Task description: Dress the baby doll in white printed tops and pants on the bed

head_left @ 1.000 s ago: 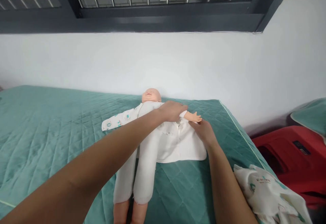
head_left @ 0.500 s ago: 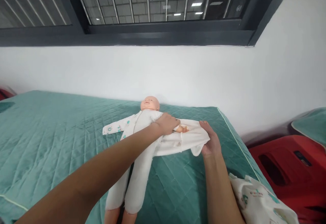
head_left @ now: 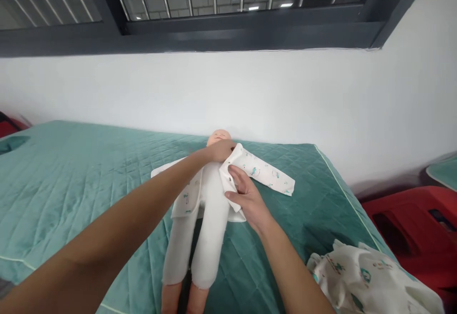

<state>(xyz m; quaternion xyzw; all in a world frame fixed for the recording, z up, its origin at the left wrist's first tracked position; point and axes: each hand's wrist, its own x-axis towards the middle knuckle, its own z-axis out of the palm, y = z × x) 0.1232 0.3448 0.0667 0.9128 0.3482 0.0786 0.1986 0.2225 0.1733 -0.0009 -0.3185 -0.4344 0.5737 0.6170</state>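
Observation:
A baby doll (head_left: 213, 185) lies on its back on a green quilted cover (head_left: 89, 171), its head toward the wall. Around its upper body is a white printed shirt (head_left: 269, 173), open at the front, with one sleeve stretched out to the right. My left hand (head_left: 222, 150) is closed on the shirt near the doll's neck; its fingertips are partly hidden. Lower down, my right hand (head_left: 246, 195) pinches the shirt's right front edge between thumb and fingers. The doll's legs are in white fabric down to the shins.
A crumpled white printed cloth (head_left: 371, 276) lies at the lower right of the cover. Red plastic stools (head_left: 414, 209) stand beyond the right edge. Behind are a white wall (head_left: 178, 95) and a dark-framed, barred window (head_left: 232, 35).
The right sleeve has gone from bunched inside out around the doll's hand to laid out, printed side showing. Both hands have moved to the shirt's front near the chest. The view has shifted.

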